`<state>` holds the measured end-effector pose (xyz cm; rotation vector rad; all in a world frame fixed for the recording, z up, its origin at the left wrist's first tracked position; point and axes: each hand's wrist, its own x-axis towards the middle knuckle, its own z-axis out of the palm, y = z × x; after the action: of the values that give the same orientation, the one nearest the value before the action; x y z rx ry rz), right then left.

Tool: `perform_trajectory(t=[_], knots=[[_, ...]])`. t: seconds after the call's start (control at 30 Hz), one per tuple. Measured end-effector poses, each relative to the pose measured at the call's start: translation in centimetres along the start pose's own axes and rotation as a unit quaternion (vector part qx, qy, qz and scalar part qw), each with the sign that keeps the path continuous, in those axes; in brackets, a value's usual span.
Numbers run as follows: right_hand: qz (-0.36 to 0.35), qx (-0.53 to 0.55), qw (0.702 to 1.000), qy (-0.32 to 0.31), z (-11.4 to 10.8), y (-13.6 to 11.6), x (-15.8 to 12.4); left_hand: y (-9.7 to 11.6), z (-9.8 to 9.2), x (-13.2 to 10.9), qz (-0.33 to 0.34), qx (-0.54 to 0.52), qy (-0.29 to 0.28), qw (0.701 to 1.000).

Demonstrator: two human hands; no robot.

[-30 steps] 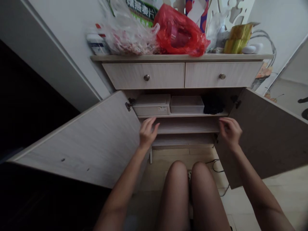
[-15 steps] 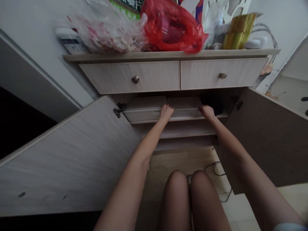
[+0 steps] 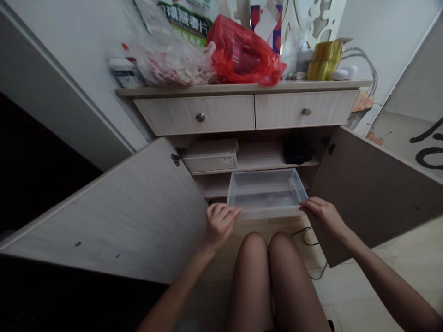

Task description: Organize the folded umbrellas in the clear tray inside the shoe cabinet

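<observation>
Person seated or crouched before a cabinet, knees (image 3: 263, 258) together at the bottom of view. Both hands at work on one object: a clear plastic bin (image 3: 270, 212), rectangular, open side up. It sits out in front of the cabinet, beyond the knees, its far edge near the front of the upper shelf (image 3: 260, 156); cannot tell whether the two touch.

Left hand (image 3: 222, 222): fingers curled, nearly closed, pinching the bin's near left corner. Right hand (image 3: 324, 213): thumb and fingers brought together on the near right corner, wrist coming in from the right. Bin spans the gap between them, roughly level side to side.

Upper shelf: pale storage box (image 3: 212, 161) at the left, small label on its front; dark bundle (image 3: 296, 150) at the right, too dim to make out. Bare shelf between the two. Left door (image 3: 121, 212) and right door (image 3: 377, 193) both swung wide; the right hand is close to the inner face of the right one. Two drawers (image 3: 204, 113) above, closed, a round knob on each.

Cabinet top (image 3: 256, 88) crowded: white bottle (image 3: 127, 76), cloudy plastic bag (image 3: 180, 64) with pinkish contents, green packet (image 3: 190, 20) behind, red plastic bag (image 3: 247, 55), yellow tape rolls (image 3: 323, 62). Dark cord (image 3: 306, 233) looped on the pale floor, right of the knees.
</observation>
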<state>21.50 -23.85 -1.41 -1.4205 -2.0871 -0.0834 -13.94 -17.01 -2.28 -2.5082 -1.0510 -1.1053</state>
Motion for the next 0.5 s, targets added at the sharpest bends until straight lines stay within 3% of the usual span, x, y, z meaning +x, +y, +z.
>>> perform_trajectory(t=[0.1, 0.2, 0.3, 0.33, 0.4, 0.5], knots=[[0.004, 0.016, 1.0, -0.01, 0.3, -2.5, -4.3, 2.4, -1.2, -4.9, -0.018, -0.021, -0.005, 1.0], [-0.009, 0.024, 0.999, -0.02, 1.1, -3.7, -6.9, 3.7, -1.2, -8.5, -0.048, -0.071, -0.003, 0.996], [-0.03, 0.012, 0.999, -0.03, 1.8, -4.0, -7.9, 4.2, -0.4, -10.3, -0.153, -0.171, 0.033, 0.973], [-0.032, 0.004, 0.999, -0.033, 1.9, -4.1, -8.0, 4.3, -0.1, -10.5, -0.223, -0.206, 0.054, 0.951], [-0.037, -0.006, 0.998, -0.045, 1.6, -4.3, -7.9, 4.4, 0.5, -10.4, -0.379, -0.282, 0.073, 0.878], [-0.052, 0.006, 0.995, -0.089, 0.3, -4.0, -7.2, 4.7, 0.9, -9.8, -0.526, -0.422, 0.01, 0.738]])
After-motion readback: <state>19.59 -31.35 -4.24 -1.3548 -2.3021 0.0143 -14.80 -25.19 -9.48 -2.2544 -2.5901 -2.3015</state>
